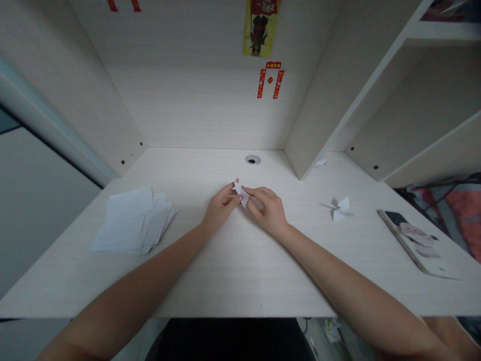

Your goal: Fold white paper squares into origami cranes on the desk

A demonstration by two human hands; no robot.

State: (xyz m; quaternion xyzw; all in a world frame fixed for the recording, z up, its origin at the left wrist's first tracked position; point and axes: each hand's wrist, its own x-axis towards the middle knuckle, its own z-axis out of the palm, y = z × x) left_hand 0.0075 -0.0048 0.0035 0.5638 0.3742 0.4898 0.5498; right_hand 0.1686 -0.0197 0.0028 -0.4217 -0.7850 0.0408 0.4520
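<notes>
Both my hands meet at the middle of the pale wooden desk point(240, 271). My left hand point(219, 209) and my right hand point(267, 209) pinch a small, partly folded piece of white paper point(240, 192) between their fingertips, holding it just above the desk top. The fingers of both hands are closed on it. A finished white paper crane point(339, 208) rests on the desk to the right of my right hand.
A loose stack of white paper sheets point(134, 220) lies at the left. A phone or booklet point(419, 241) lies near the right edge. Another small paper piece point(320, 163) sits by the shelf divider point(319, 100). A cable hole point(253, 159) is at the back.
</notes>
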